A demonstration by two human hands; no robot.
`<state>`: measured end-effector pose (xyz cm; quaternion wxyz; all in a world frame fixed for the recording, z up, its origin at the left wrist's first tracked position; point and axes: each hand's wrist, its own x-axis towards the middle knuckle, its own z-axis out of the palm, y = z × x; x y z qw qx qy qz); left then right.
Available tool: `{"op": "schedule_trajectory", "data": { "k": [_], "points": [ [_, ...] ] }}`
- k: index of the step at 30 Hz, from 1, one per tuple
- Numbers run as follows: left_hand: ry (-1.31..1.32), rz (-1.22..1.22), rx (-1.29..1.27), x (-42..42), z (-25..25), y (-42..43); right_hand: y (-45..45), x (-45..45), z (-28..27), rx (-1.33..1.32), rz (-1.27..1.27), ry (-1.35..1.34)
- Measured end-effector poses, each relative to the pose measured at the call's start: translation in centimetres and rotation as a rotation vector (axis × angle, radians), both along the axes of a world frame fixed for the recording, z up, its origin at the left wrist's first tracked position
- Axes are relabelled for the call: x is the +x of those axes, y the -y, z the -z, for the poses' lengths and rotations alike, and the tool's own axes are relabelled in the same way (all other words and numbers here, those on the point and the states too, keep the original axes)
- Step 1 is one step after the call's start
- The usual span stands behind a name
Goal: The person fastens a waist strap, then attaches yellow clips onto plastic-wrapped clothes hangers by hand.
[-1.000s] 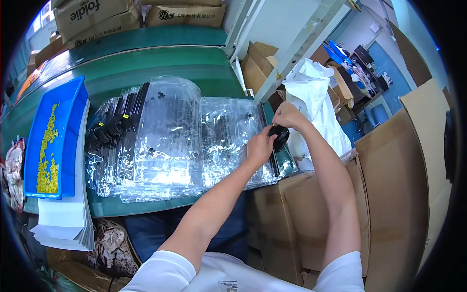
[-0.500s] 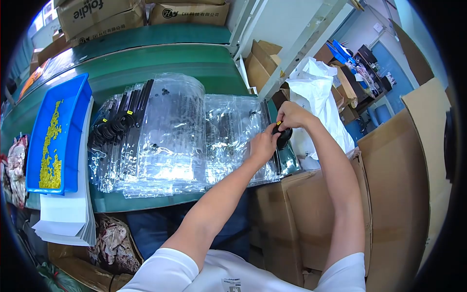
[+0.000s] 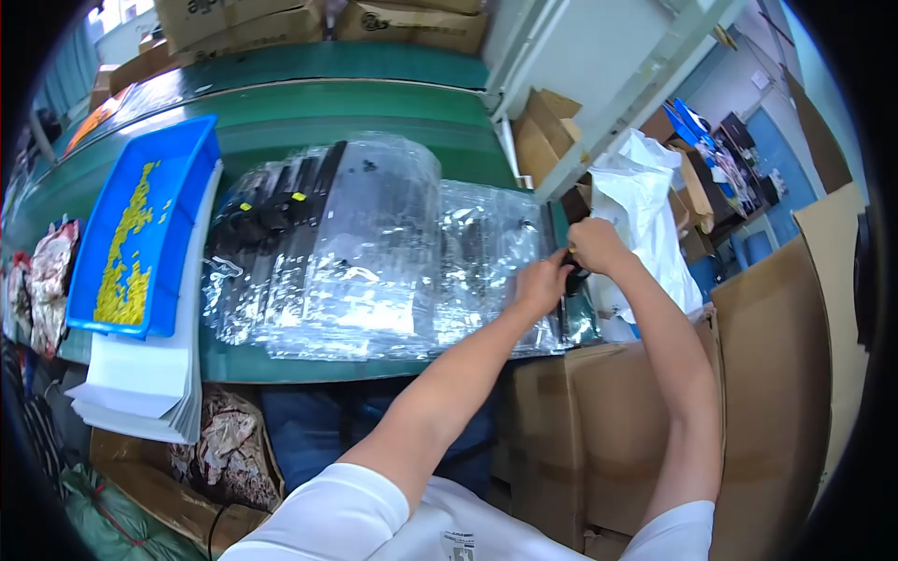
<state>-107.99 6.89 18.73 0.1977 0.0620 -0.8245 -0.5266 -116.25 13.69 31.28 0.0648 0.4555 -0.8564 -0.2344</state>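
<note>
My left hand (image 3: 543,283) is closed on a small black coiled item (image 3: 573,269) at the right end of the green table. My right hand (image 3: 595,245) meets it there, fingers pinched at the item's top, where a bit of yellow shows. Clear plastic sleeves (image 3: 374,252) with black strips lie in overlapping stacks to the left. Black coils with yellow tags (image 3: 271,217) rest on the left stack. A blue tray (image 3: 173,224) of small yellow pieces stands on white sheets (image 3: 140,374).
Cardboard boxes (image 3: 412,26) stand behind the green table (image 3: 309,103). A slanted metal post (image 3: 636,93) and a white sack (image 3: 641,224) are at the right. Large cardboard (image 3: 776,365) fills the near right. An open box of crumpled material (image 3: 224,444) sits below the table's left.
The view has swung left, so the table and both hands appear shifted right. Both hands remain together at the black item, whose yellow bit is now less visible.
</note>
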Motion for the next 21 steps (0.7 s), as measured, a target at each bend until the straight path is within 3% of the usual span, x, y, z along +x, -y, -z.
{"op": "schedule_trajectory", "data": {
  "k": [3,7,9,13,16,18,20,21],
  "points": [
    [0.088,0.025,0.001,1.1,-1.7,0.7,-0.5,-0.5,0.6,-0.033,-0.013,0.004],
    [-0.096,-0.097,0.088,-0.6,1.4,-1.0,-1.5,-0.7,0.8,-0.164,0.023,0.111],
    [-0.178,-0.167,0.134,-0.5,0.4,0.0,-0.5,-1.3,-0.4,-0.205,0.007,0.141],
    [-0.383,-0.075,0.748,5.8,-4.7,1.5,2.4,1.6,-5.5,-0.395,0.492,0.675],
    [-0.147,0.033,0.891,14.7,-6.9,4.1,6.1,3.6,-9.8,-0.710,0.597,0.996],
    [-0.042,0.102,0.827,19.7,-5.0,4.9,9.6,5.3,-12.2,-0.811,0.539,1.024],
    [0.132,0.208,1.104,23.8,-5.0,5.5,13.3,4.7,-12.5,-0.749,0.385,1.057],
    [0.136,0.207,1.092,25.0,-4.5,5.8,15.6,6.0,-12.6,-0.769,0.319,1.073]
  ]
}}
